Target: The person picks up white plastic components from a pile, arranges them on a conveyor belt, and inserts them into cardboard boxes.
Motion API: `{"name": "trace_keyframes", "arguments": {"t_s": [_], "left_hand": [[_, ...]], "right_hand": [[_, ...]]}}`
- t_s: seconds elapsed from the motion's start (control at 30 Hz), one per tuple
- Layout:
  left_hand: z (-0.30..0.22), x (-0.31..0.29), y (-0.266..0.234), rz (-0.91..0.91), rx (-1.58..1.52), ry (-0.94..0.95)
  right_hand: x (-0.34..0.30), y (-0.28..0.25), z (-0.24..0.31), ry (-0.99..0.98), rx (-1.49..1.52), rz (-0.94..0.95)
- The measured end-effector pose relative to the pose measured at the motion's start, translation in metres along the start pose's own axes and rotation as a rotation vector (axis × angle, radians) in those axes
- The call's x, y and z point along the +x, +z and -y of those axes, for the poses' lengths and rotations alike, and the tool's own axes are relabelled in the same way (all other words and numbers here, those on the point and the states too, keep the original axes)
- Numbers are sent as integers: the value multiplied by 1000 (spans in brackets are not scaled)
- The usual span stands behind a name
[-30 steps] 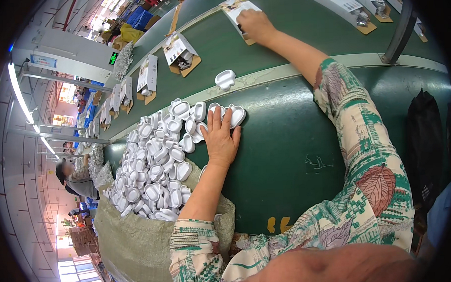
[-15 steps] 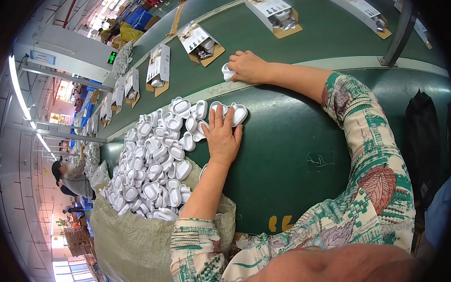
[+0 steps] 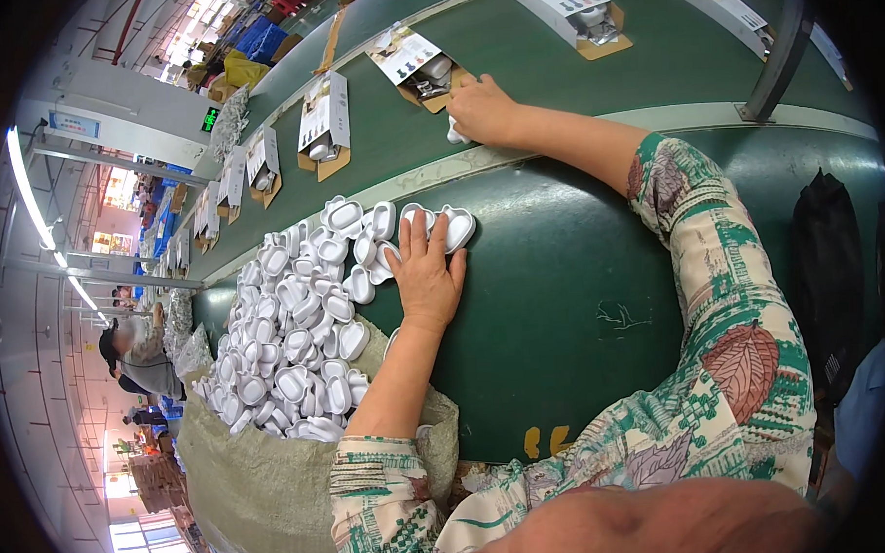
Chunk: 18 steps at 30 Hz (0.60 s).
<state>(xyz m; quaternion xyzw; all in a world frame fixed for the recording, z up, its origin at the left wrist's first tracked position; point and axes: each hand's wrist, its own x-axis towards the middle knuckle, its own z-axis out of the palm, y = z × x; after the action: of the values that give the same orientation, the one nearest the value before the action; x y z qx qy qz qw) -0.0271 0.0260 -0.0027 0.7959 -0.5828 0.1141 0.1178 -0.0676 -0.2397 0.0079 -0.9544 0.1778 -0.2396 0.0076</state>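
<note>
White parts (image 3: pixel 293 330) heaped, hands (image 3: pixel 429 285) touching some

Smooth, faintly glossy plastic is seen on white parts (image 3: pixel 292 382) heaped toward the left edge of the table (image 3: pixel 550 273); its top is finished smooth, semi-glossy. Belt (image 3: pixel 381 134) beyond far edge: matt. Boxes (image 3: pixel 322 110) made of smooth printed card. Sack (image 3: pixel 255 488) woven, rough. Sleeve (image 3: pixel 715 267): matt printed cloth.

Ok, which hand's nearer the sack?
Left: left hand lies over white pieces, beyond the sack; right hand is farther beyond it, at an open box.
</note>
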Motion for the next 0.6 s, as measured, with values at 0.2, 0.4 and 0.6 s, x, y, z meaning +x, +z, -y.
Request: {"name": "trace_keyframes", "arguments": {"t_s": [0.2, 0.4, 0.6], "left_hand": [[-2, 0, -3, 5, -4, -4], [-1, 4, 1, 12, -13, 11], [-1, 38, 17, -27, 32, 16]], "right_hand": [[-13, -27, -55, -127, 425, 365], [-37, -33, -68, -164, 305, 154], [-16, -24, -97, -104, 21, -227]]}}
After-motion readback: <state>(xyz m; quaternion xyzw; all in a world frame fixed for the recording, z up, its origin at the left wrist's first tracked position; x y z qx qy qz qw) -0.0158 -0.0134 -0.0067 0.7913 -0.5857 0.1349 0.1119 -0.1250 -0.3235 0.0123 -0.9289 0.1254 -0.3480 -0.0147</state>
